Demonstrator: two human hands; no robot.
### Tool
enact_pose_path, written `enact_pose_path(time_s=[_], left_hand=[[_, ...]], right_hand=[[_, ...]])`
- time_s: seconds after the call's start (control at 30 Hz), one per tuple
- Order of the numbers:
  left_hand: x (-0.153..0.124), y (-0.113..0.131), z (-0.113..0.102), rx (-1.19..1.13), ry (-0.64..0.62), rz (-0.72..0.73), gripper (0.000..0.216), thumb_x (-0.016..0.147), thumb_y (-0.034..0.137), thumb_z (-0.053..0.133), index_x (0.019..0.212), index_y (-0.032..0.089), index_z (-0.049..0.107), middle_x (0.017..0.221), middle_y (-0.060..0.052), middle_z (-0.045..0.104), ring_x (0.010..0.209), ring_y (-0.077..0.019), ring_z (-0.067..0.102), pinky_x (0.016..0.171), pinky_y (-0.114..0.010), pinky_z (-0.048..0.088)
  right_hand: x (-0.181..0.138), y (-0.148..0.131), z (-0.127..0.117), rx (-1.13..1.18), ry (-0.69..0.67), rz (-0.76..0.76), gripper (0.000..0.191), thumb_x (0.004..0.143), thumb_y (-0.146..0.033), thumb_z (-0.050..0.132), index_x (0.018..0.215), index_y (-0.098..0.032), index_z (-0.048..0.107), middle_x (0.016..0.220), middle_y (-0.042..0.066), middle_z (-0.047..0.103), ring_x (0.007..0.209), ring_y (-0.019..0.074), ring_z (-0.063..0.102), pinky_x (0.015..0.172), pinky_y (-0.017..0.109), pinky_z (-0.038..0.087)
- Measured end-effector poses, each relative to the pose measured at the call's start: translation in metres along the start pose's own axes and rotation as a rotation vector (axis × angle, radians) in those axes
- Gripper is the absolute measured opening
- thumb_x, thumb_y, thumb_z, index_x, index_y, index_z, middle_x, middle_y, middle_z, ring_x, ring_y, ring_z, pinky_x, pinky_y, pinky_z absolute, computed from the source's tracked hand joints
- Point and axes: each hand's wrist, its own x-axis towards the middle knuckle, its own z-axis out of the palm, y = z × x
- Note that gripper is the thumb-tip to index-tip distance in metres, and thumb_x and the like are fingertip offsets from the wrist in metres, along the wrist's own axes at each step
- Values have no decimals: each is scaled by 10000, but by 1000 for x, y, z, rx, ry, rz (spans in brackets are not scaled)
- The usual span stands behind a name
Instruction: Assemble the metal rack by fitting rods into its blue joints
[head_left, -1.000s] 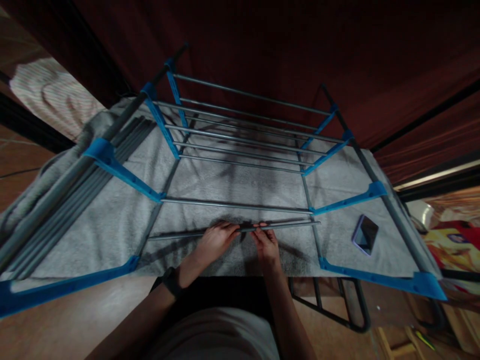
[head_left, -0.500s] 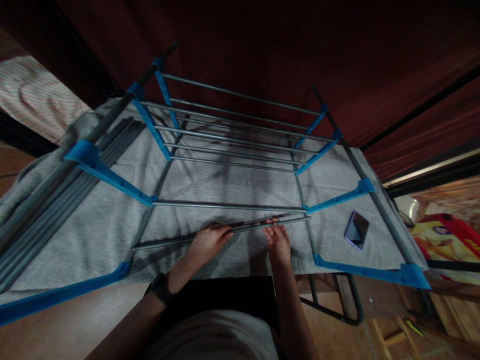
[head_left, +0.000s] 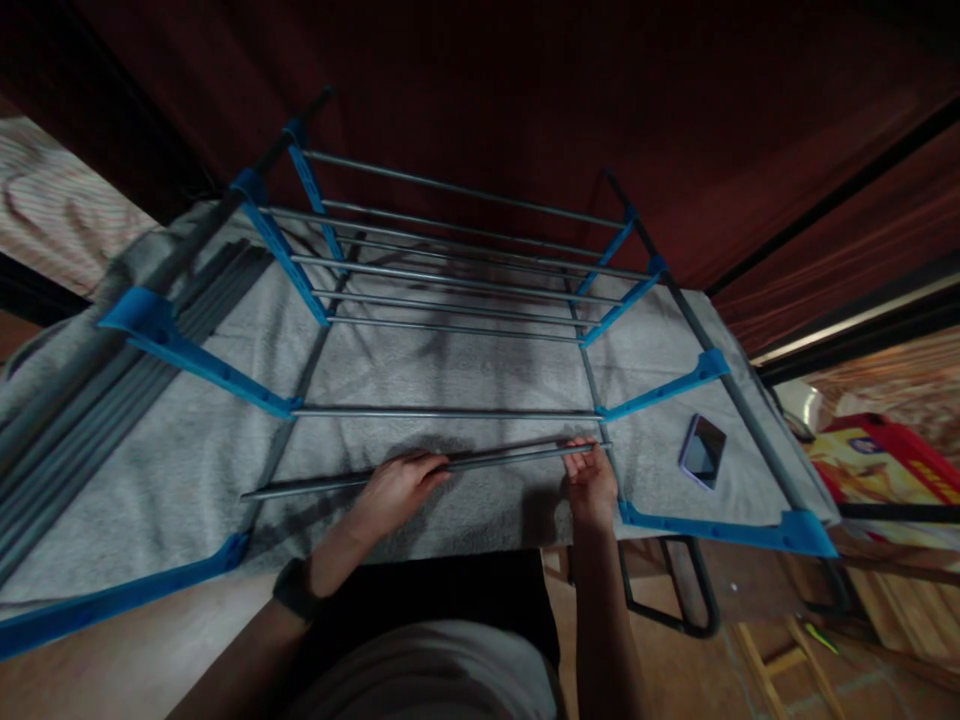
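Observation:
A loose grey metal tube (head_left: pixel 517 457) runs across the near part of the rack frame (head_left: pixel 450 413), slightly slanted. My left hand (head_left: pixel 401 487) is closed around the tube left of its middle, palm down. My right hand (head_left: pixel 592 480) grips it close to its right end, fingers curled from below. The frame lies on its side, with grey tubes joined by blue plastic brackets (head_left: pixel 214 370). One bar is fixed between the brackets just beyond the held tube. Another blue bracket (head_left: pixel 720 530) is near my right hand, apart from the tube's end.
Several loose grey tubes (head_left: pixel 112 420) lie bundled at the left on the grey blanket (head_left: pixel 450 370). A phone (head_left: pixel 703 452) lies at the right, inside the frame. Beyond it are a red and yellow box (head_left: pixel 885 460) and a metal chair leg (head_left: pixel 709 590). Dark red cloth (head_left: pixel 480 90) hangs behind.
My right hand has slid rightward along the tube to near its end. My left hand keeps its hold. The view has shifted slightly, moving the frame leftward in the picture.

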Motion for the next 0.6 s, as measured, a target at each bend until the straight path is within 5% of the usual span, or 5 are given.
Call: enact_pose_path(time_s=[0.37,0.6], left_hand=[[-5,8,-10,174,-63,11,245,1041,232,586,1220,239,753,1178,-77,800,1081,-239,749,1012,-378,568],[-4,15,-4,357,-68,91,401,996,65,516,1340,185,684,1268,-145,751,1219,-270,686,1120,-426,481]], right_hand=[[23,6,-42,-49,35,6,241,830,-451,783,932,-251,694,915,-12,756,896,138,755,838,287,628],[27,15,-53,-138,6,10,139,813,-366,738,906,-268,706,942,7,767,920,147,757,852,300,637]])
